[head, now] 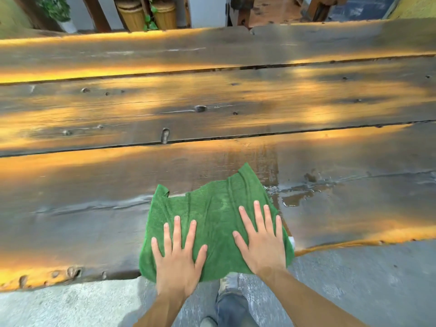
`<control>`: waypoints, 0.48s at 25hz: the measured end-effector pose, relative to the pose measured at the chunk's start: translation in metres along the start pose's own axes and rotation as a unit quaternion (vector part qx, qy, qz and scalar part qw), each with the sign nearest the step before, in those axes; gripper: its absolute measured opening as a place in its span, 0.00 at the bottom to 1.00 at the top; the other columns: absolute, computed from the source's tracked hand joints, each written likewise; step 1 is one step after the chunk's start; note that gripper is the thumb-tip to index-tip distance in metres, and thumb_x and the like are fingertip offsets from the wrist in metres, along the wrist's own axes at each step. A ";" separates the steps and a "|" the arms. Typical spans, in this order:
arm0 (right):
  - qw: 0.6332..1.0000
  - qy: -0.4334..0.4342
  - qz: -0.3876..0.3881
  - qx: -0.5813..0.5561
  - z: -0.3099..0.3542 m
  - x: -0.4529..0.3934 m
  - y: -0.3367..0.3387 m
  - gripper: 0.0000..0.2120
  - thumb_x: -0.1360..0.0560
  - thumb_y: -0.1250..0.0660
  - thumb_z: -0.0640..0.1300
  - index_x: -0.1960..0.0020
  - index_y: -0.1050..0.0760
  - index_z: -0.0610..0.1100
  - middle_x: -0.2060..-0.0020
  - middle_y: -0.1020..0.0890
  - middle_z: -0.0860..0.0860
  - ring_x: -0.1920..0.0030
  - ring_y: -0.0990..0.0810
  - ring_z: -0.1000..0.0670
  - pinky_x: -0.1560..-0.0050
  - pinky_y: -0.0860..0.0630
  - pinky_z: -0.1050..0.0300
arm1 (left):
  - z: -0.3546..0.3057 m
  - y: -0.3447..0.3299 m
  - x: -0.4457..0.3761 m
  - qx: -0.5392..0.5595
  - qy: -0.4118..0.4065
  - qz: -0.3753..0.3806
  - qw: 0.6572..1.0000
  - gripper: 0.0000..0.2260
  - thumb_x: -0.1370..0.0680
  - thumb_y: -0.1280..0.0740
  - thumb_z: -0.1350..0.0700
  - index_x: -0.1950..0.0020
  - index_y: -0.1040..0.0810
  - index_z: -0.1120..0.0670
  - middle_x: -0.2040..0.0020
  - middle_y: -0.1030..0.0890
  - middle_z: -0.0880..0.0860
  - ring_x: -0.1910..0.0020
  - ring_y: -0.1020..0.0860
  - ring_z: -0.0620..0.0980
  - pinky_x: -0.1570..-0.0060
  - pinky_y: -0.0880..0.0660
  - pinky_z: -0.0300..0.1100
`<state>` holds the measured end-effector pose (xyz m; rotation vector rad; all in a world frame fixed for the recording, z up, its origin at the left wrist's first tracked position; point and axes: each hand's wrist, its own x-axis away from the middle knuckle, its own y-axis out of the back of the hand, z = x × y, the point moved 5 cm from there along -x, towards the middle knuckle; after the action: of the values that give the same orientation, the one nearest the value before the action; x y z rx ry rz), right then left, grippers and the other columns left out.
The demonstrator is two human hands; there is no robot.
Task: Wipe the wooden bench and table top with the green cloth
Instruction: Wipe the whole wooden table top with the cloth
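- Both hands lie flat on the green cloth (pixel 212 223), fingers straight and spread apart, palms pressing down, nothing pinched or curled round.
- Left hand (pixel 178 258) sits on the cloth's near left part, right hand (pixel 262 241) on its right side, a gap of cloth between them.
- The cloth is spread out on the nearest plank of the wooden table top (pixel 94 208), its near edge hanging a bit over the plank's front edge.
- Just right of the cloth there's a wet patch (pixel 299 197) shining on the wood, touching the cloth's right edge.
- Below the plank: grey concrete floor (pixel 377 279) and a jeans leg (pixel 233 308).
- Way at the back, past the far plank, two woven baskets (pixel 132 13) stand side by side with green leaves (pixel 149 22) trailing between them; can't tell what's inside.
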<state>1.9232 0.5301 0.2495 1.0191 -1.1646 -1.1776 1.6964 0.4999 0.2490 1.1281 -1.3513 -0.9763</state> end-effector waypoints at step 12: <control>0.999 -0.034 0.021 0.004 -0.057 -0.010 0.014 0.34 0.21 0.53 0.71 0.19 0.50 0.60 0.19 0.47 0.48 0.19 0.49 0.42 0.24 0.51 0.35 | -0.046 0.001 -0.023 -0.023 -0.013 0.041 0.999 0.29 0.21 0.52 0.31 0.20 0.44 0.37 0.18 0.44 0.53 0.22 0.44 0.67 0.38 0.45 0.81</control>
<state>1.9811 0.5410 0.2544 0.9631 -1.2395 -1.1837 1.7419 0.5245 0.2493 1.0209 -1.3784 -0.9605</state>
